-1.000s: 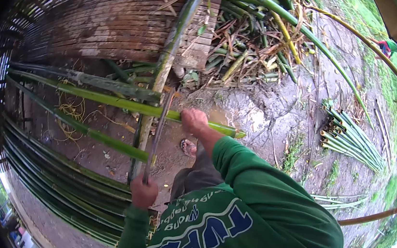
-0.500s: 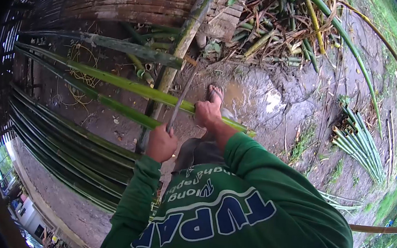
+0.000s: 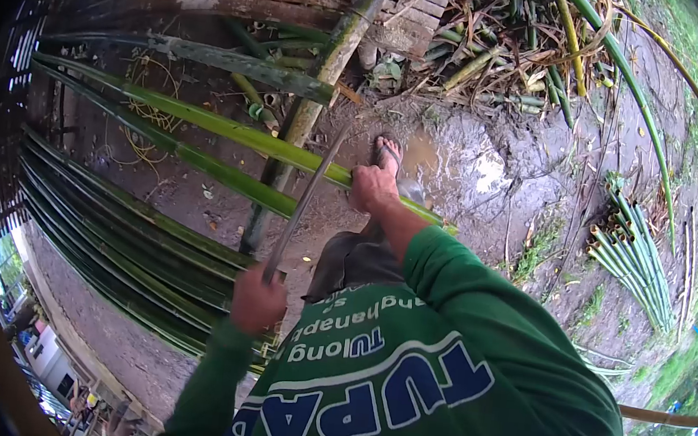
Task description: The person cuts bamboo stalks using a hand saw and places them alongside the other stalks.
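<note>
The right hand (image 3: 375,189) is clamped around a green bamboo pole (image 3: 231,129), near its end, where it crosses a mottled support pole (image 3: 352,31). The left hand (image 3: 259,299), closed on a long blade (image 3: 306,201), has drawn back towards the body, suggesting a stroke across the bamboo.

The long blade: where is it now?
In the head view, left of centre, the long blade rises from the left hand across the bright green pole, beside the right hand.
</note>
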